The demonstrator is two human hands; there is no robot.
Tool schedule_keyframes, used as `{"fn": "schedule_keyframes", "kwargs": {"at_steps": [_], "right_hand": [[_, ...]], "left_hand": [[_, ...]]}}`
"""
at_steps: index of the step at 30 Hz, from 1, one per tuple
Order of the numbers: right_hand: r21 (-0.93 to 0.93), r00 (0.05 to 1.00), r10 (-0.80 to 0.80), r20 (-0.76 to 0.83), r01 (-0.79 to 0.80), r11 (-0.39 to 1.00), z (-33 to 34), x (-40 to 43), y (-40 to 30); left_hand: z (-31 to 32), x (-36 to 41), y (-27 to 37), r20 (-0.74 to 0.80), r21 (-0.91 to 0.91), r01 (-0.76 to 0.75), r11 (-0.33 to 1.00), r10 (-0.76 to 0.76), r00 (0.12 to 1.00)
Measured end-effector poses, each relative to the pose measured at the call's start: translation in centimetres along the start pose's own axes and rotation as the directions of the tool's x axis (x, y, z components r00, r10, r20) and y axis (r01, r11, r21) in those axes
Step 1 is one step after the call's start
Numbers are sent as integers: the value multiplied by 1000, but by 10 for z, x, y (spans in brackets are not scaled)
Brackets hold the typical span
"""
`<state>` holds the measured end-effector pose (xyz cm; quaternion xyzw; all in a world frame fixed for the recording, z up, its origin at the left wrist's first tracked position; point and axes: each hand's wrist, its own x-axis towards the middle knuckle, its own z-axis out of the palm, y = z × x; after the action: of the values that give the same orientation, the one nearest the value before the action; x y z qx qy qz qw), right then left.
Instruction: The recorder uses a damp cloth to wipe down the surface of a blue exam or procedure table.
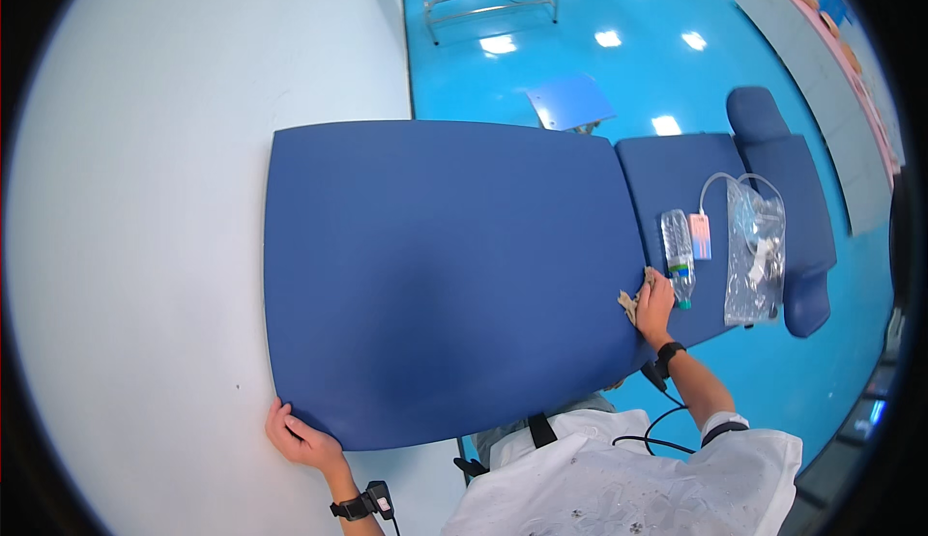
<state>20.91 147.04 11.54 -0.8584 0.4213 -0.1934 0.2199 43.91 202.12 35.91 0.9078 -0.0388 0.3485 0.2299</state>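
Observation:
A blue padded treatment table (449,246) lies before me, its large section against the white wall. My left hand (301,438) is at the near left corner of that section, with its fingers curled at the edge beside the wall; part of the hand's contact is hidden. My right hand (656,307) holds a crumpled tan cloth (629,306) at the seam between the large and the smaller section. Just right of those fingers lies a clear plastic bottle (678,246) with a green cap. Beside it are a pink and blue box (700,236) and a clear plastic bag (754,268) with tubing.
The white wall (159,246) borders the table's left end. Beyond the table stand a blue-topped stool (571,101) and a metal frame (493,7). A long pink-edged counter (812,86) is at the right. Black cables (652,438) hang near my waist.

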Motion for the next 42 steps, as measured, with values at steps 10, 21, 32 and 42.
{"fn": "schedule_keyframes", "kwargs": {"at_steps": [10,21,32,42], "right_hand": [[379,847,-530,-33,502,778,11,-43,-258],[698,399,-895,-200,699,156,23,-145,-545],[493,683,-705,-191,688,533,52,-1,-429],[93,964,-236,-121,248,964,11,56,-46]], "left_hand": [[0,-3,-5,-57,-98,-68,993,62,996],[6,-7,-1,-167,-131,-55,990,32,985],[3,-1,-6,-100,-14,29,999,-30,994],[7,5,12,-54,126,22,992,-15,998]]}}
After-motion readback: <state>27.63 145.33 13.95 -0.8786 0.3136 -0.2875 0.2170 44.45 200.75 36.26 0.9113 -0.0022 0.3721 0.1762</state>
